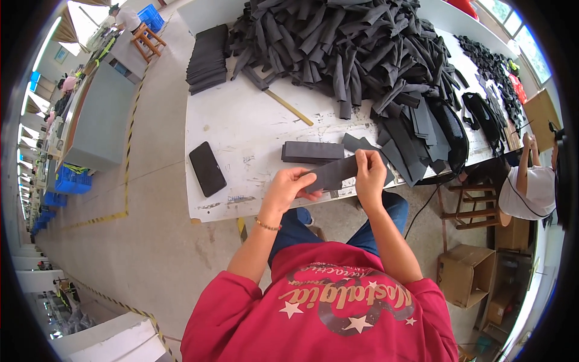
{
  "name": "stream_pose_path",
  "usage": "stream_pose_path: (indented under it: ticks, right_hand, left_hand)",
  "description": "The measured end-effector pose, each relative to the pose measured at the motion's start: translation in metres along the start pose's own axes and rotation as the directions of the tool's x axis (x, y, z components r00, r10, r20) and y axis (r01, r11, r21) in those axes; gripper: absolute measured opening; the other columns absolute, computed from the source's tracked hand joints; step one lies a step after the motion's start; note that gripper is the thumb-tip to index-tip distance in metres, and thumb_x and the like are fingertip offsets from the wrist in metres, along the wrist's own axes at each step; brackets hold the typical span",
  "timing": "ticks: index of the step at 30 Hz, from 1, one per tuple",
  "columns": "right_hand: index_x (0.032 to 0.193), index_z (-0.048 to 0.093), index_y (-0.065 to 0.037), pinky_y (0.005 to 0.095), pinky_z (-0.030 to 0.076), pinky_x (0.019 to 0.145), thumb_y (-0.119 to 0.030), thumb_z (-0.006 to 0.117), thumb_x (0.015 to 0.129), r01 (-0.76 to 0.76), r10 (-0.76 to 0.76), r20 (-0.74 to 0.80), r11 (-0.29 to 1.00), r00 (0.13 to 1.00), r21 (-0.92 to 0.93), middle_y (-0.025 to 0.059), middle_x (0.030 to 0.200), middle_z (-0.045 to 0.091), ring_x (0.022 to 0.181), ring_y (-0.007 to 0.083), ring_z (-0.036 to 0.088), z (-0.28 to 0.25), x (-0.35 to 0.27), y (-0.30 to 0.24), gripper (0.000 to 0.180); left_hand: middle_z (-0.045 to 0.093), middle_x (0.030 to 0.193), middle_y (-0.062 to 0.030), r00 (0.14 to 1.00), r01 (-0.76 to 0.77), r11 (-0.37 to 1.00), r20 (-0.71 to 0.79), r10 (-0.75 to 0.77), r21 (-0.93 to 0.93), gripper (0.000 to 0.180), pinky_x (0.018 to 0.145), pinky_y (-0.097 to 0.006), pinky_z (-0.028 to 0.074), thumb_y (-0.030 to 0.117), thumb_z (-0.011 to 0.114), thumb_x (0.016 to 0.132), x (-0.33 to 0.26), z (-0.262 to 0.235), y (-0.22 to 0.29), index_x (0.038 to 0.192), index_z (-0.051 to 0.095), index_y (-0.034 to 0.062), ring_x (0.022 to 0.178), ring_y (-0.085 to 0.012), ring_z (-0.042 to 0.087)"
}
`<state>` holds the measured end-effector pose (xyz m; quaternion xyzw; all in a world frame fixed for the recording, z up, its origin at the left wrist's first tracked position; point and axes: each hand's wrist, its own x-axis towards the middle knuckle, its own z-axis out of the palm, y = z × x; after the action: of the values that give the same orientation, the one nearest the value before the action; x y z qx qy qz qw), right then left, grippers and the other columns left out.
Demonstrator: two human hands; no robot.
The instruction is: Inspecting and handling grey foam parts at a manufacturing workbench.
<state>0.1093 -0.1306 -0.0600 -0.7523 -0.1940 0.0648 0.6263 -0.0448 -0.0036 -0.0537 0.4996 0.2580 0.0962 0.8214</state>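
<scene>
A dark strip of fabric (333, 174) is stretched between my two hands, just over the table's near edge. My left hand (292, 186) pinches its left end between thumb and fingers. At the other end, my right hand (370, 172) grips it with thumb and fingers closed. Right behind the strip lies a neat stack of dark folded strips (312, 152). Flat dark panels (403, 151) are spread beside my right hand. Farther back rises a large heap of dark fabric pieces (338, 42).
On the white table (241, 130) lie a black phone (207, 169), a yellow ruler (289, 107) and a row of stacked dark pieces (208, 58). Black mesh items (452, 133) lie at the right. Another person (526, 187) sits on the right, near a wooden stool (472, 205) and cardboard boxes (464, 274).
</scene>
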Motion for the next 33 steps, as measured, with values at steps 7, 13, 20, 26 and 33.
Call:
stream_pose_path:
  ticks: [7, 13, 20, 26, 33]
  right_hand:
    - [0.083, 0.060, 0.003, 0.0254, 0.038, 0.054, -0.015, 0.062, 0.093, 0.070, -0.059, 0.131, 0.994, 0.990, -0.082, 0.0007, 0.063, 0.053, 0.059, 0.0068, 0.043, 0.007, -0.010, -0.013, 0.021]
    - [0.083, 0.064, 0.003, 0.0259, 0.039, 0.055, -0.016, 0.066, 0.090, -0.068, 0.077, 0.186, 0.996, 0.980, -0.053, 0.0004, 0.065, 0.055, 0.059, 0.0071, 0.045, 0.008, -0.019, -0.006, 0.020]
    - [0.081, 0.062, 0.001, 0.0323, 0.042, 0.056, -0.015, 0.067, 0.088, 0.035, -0.001, 0.116, 0.956, 0.993, -0.292, 0.0085, 0.069, 0.056, 0.059, 0.0179, 0.052, 0.021, -0.035, 0.036, 0.018]
    - [0.098, 0.056, -0.005, 0.0418, 0.047, 0.059, -0.016, 0.065, 0.088, 0.267, -0.194, 0.197, 0.834, 0.961, -0.483, 0.0132, 0.088, 0.057, 0.067, 0.0299, 0.058, 0.028, -0.041, 0.053, 0.017]
    - [0.105, 0.049, -0.002, 0.0425, 0.046, 0.062, -0.015, 0.061, 0.091, 0.273, -0.209, 0.185, 0.841, 0.960, -0.467, 0.0163, 0.092, 0.055, 0.077, 0.0333, 0.059, 0.017, -0.037, 0.047, 0.022]
  left_hand:
    - [0.064, 0.071, -0.0065, 0.969, -0.007, 0.993, -0.243, 0.035, 0.116, 0.025, 0.053, -0.025, 0.053, 0.019, 0.066, 0.089, -0.013, -0.026, 0.020, 0.094, 0.068, -0.0058, 0.060, -0.0154, 0.065]
    - [0.057, 0.063, -0.0024, 0.881, -0.096, 0.805, -0.326, 0.342, 0.586, 0.019, 0.050, -0.027, 0.040, 0.018, 0.076, 0.079, -0.007, -0.036, 0.004, 0.087, 0.070, 0.0014, 0.053, -0.0077, 0.047]
    - [0.057, 0.106, -0.0072, 0.567, -0.231, 0.464, -0.269, 0.778, 0.855, 0.042, 0.085, -0.037, 0.045, 0.018, 0.081, 0.072, -0.007, -0.017, -0.036, 0.108, 0.063, 0.0064, 0.097, -0.0233, 0.055]
    - [0.053, 0.115, -0.0082, 0.754, -0.269, 0.234, 0.053, 0.655, 0.934, 0.061, 0.092, -0.042, 0.041, 0.013, 0.081, 0.063, -0.008, -0.038, -0.056, 0.119, 0.057, 0.0081, 0.109, -0.0296, 0.051]
    - [0.053, 0.118, -0.0097, 0.738, -0.281, 0.279, 0.021, 0.674, 0.918, 0.063, 0.099, -0.042, 0.039, 0.025, 0.082, 0.068, -0.013, -0.021, -0.034, 0.123, 0.056, 0.0086, 0.110, -0.0339, 0.050]
